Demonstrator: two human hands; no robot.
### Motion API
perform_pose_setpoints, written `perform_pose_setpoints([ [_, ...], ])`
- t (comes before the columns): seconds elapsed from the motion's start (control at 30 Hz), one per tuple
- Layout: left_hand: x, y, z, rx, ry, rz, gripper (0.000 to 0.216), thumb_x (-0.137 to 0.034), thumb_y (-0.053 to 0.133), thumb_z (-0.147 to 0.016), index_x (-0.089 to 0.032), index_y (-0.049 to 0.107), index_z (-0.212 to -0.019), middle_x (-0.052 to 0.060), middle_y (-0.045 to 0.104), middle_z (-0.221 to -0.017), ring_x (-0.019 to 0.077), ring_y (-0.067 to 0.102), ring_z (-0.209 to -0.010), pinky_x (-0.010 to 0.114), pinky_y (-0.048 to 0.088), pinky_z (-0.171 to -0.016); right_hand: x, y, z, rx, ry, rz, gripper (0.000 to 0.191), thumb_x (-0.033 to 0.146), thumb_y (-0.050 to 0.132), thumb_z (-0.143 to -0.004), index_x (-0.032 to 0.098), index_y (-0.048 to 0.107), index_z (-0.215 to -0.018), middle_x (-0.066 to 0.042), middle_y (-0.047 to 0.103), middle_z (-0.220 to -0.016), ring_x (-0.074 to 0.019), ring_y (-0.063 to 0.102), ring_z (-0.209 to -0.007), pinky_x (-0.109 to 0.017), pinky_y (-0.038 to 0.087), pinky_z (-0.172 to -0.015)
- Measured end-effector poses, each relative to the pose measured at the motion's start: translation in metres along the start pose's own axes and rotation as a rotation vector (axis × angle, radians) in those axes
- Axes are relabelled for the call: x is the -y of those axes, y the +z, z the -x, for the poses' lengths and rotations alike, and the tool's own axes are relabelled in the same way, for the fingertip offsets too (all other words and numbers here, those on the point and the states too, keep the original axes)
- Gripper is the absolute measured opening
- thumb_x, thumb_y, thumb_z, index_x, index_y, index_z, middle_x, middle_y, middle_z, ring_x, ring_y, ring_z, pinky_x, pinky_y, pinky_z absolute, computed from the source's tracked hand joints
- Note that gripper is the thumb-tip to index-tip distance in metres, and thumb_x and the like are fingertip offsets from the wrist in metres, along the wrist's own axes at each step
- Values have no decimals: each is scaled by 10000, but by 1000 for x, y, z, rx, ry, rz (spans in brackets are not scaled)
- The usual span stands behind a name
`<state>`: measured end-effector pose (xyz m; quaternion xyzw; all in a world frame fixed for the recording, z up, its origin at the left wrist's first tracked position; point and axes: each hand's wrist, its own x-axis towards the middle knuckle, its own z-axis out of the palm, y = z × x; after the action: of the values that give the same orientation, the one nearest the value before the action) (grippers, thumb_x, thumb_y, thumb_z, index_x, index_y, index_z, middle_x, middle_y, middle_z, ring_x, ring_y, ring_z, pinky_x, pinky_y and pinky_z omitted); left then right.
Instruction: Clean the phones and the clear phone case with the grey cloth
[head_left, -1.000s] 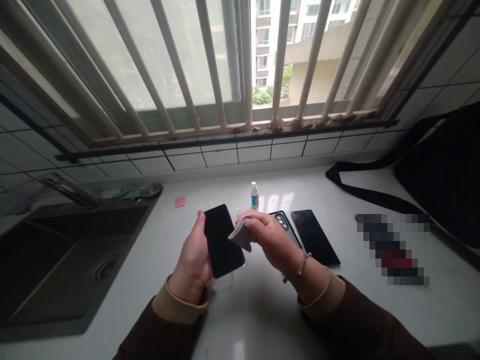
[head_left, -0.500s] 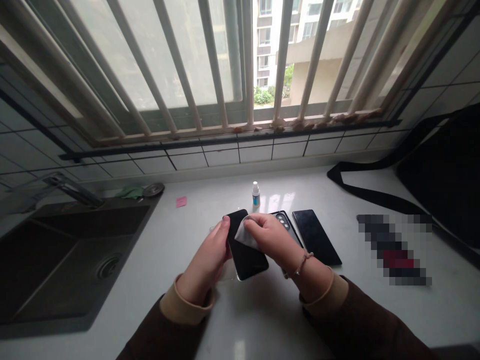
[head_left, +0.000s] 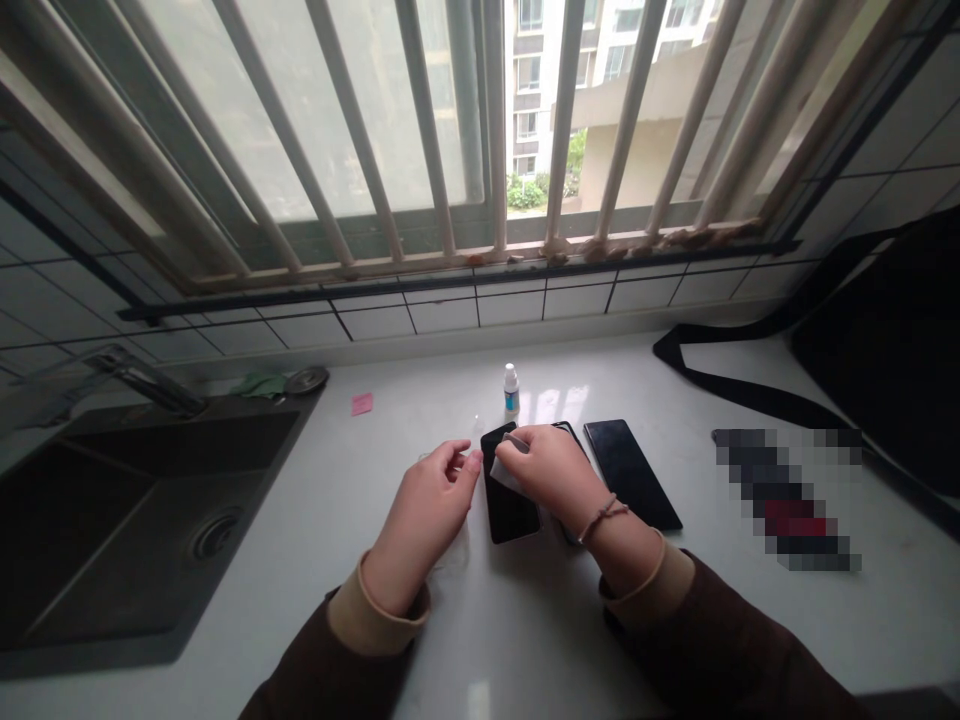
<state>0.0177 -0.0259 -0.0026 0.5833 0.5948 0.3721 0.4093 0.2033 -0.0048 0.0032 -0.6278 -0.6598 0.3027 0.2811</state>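
A black phone (head_left: 513, 518) lies screen up on the white counter. My right hand (head_left: 551, 468) pinches a grey cloth (head_left: 507, 474) over the upper part of its screen. Close to the phone's left edge, my left hand (head_left: 435, 510) is apart from it, fingers loosely bent and holding nothing. Clear plastic (head_left: 450, 550) shows faintly beneath that hand. Behind my right hand is a dark-edged phone or phone case (head_left: 571, 432), mostly hidden. Further right lies another black phone (head_left: 634, 475). A small white-capped bottle (head_left: 511, 390) stands beyond the phone.
At left is a dark sink (head_left: 112, 540) with a faucet (head_left: 142, 380), and a green cloth (head_left: 261, 385) on its rim. A pink paper slip (head_left: 362, 404) lies on the counter (head_left: 315, 520). A black bag (head_left: 885, 320) with a strap and a blurred-out item are at right. A barred window rises behind.
My left hand has let go of the phone, which now rests flat on the counter a little further right. My right hand keeps the cloth on the screen.
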Motion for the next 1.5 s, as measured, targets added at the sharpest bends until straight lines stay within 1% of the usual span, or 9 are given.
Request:
perform_pose_setpoints([
  [0.07,-5,-2,1,-55,125,-167,292,-464,728,-941,-219,795,-1086,89,776,-1007,240,694,-855,325,524,-788,0,2,1,-2,-7,35,322,311,587,-874,221,530,-570,12,560,-564,-148,418,-584,-301,271,-587],
  [0.17,-7,-4,1,-88,205,-310,243,-432,714,-944,-217,790,-1029,92,759,-1002,254,668,-848,354,484,-824,1,6,1,10,-22,71,313,307,586,-886,218,590,-586,-9,618,-596,-155,433,-597,-300,273,-599],
  [0.33,4,-2,-2,30,186,-505,198,-377,698,-936,-206,766,-1010,88,719,-871,283,658,-843,368,443,-795,1,11,1,49,0,126,291,301,592,-896,208,678,-634,-49,699,-669,-171,502,-633,-299,265,-603],
  [0.5,13,-2,-4,134,149,-687,179,-291,647,-945,-189,719,-1074,97,725,-884,283,660,-826,365,436,-760,-1,14,-1,75,22,157,293,295,582,-911,206,690,-653,-64,723,-701,-177,529,-639,-298,269,-600],
  [0.63,16,-2,-3,128,201,-744,178,-227,605,-949,-191,705,-1092,126,731,-997,284,671,-886,379,464,-817,-3,15,-1,87,10,190,272,272,571,-934,199,729,-725,-78,748,-762,-189,589,-686,-299,281,-612],
  [0.77,16,-1,0,112,233,-780,186,-253,576,-971,-193,709,-1086,147,706,-1095,301,676,-986,405,483,-897,-3,14,1,94,-20,212,264,254,555,-964,197,762,-810,-90,758,-832,-205,640,-761,-301,312,-650],
  [1.03,11,0,1,176,205,-751,194,-253,561,-967,-189,709,-1074,150,725,-1047,323,690,-984,413,492,-876,0,20,11,61,-34,236,206,260,575,-987,198,771,-979,-126,663,-1069,-221,650,-896,-292,442,-806],
  [1.3,9,2,0,197,231,-701,167,-132,528,-923,-204,679,-927,131,714,-974,291,666,-899,402,477,-834,-2,27,14,14,-111,323,208,237,560,-991,185,759,-960,-132,678,-986,-251,645,-923,-324,438,-817],
  [1.5,15,3,-3,205,239,-704,188,-89,502,-912,-212,642,-891,106,703,-928,264,644,-853,380,461,-790,-2,31,15,32,-160,397,200,224,555,-999,181,745,-955,-141,712,-1022,-273,644,-1000,-349,427,-889],
])
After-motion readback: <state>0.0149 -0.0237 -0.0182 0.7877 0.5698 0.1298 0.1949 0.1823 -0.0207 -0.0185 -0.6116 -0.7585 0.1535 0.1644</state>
